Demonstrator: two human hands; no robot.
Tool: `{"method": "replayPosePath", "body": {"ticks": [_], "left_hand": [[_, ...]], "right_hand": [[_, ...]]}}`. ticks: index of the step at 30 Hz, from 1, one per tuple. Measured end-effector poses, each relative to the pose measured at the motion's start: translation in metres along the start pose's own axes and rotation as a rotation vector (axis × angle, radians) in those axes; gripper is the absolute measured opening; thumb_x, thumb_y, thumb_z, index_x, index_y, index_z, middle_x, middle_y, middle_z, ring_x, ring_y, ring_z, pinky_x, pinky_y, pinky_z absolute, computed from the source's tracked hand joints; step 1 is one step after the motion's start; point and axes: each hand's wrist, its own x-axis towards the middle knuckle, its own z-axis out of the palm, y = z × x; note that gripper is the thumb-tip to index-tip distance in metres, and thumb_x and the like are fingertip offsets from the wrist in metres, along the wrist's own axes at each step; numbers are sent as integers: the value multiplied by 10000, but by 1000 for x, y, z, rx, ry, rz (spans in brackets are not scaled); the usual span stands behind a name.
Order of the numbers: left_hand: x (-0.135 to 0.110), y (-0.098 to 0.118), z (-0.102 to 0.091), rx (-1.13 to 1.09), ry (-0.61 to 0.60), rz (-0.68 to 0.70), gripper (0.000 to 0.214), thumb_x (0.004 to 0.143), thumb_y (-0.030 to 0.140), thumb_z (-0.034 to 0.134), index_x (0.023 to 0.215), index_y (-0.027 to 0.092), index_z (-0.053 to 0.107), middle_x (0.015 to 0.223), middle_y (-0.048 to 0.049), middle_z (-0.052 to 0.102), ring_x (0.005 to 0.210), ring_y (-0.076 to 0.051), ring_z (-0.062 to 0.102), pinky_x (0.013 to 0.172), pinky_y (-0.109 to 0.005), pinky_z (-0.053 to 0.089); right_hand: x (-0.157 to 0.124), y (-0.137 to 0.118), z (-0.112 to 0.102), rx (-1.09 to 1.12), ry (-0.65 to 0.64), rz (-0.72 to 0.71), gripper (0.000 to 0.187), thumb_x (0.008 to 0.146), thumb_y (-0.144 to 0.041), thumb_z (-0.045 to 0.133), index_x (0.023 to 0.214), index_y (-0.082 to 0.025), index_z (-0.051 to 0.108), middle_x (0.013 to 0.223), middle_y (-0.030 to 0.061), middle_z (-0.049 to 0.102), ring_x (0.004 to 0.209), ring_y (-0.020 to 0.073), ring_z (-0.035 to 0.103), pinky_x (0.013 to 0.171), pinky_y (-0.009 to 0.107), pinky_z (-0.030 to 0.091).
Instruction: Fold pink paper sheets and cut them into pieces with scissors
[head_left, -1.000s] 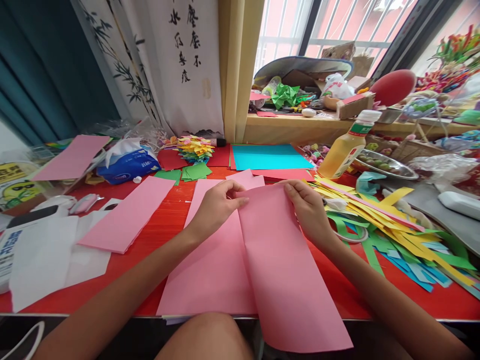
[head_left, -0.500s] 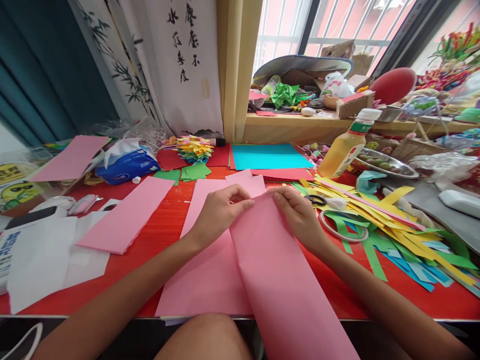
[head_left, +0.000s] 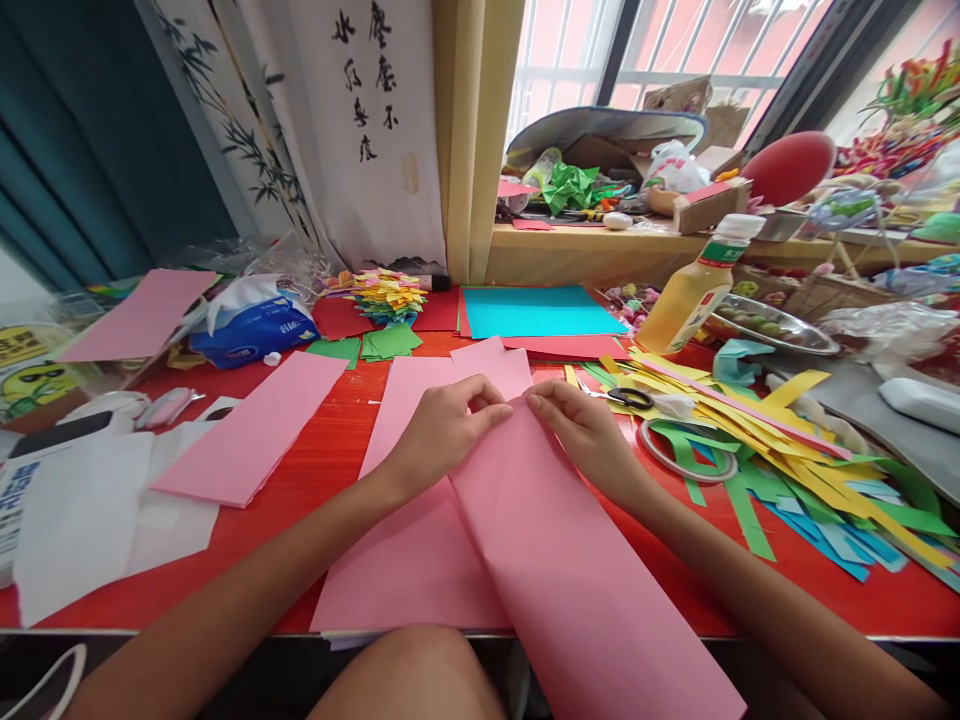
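At frame centre, the left hand (head_left: 439, 432) and right hand (head_left: 589, 432) each pinch the long pink paper sheet's (head_left: 570, 560) top edge on the red bench (head_left: 315, 450).

One view, head-worn. Faces forward and down over the red table (head_left: 322, 450), toward the window (head_left: 675, 60) at the far side. Close range: left hand (head_left: 439, 430) and right hand (head_left: 589, 435) sit mid-frame on the pink paper (head_left: 570, 560); knee (head_left: 412, 670) at bottom edge.
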Motion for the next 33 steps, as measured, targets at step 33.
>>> {"method": "replayPosePath", "body": {"ticks": [33], "left_hand": [[11, -25, 1, -465, 139, -175, 226, 715, 363, 580, 709, 137, 589, 683, -6, 541, 667, -108, 490, 689, -250, 402]], "right_hand": [[10, 12, -11, 303, 254, 161, 217, 792, -406, 498, 758, -194, 529, 673, -3, 520, 562, 116, 458, 496, 231, 373]]}}
